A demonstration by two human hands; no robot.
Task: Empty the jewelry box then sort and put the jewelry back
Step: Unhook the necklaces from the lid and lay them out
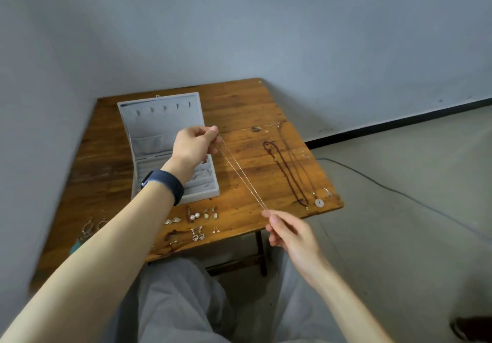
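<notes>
Two hands on one chain, I gather. Where is it, and how is it held? (desk)

Off the table [239, 103] entirely. My left hand [195, 145] pinches the far end of the thin silver chain [242, 175] between thumb and fingertips, above the open jewelry box [159, 119]. My right hand [290, 236] pinches the near end, at five o'clock from the left hand and past the table's near edge. The strands run taut and straight between the two, touching nothing. (operator)

How will it handle? (desk)

Almost weightless, I judge, and wholly limp: given slack, it will pool and knot on itself. Links that fine are slippery and could snap under a jerk, so I would hold the ends only, with a firm pinch and gentle tension. The lid's hooks [164, 108], at twelve o'clock of the box, look the likely place for it, though that is my guess. (operator)

And round about? (desk)

At three o'clock of the box lie dark cord necklaces [282, 169], stretched out, one with a pale disc pendant [319, 203]. Along the table's six o'clock edge, earrings [197, 217] are set in pairs. A few small pieces [206, 173] lie in the tray; I cannot tell what they are. (operator)
</notes>
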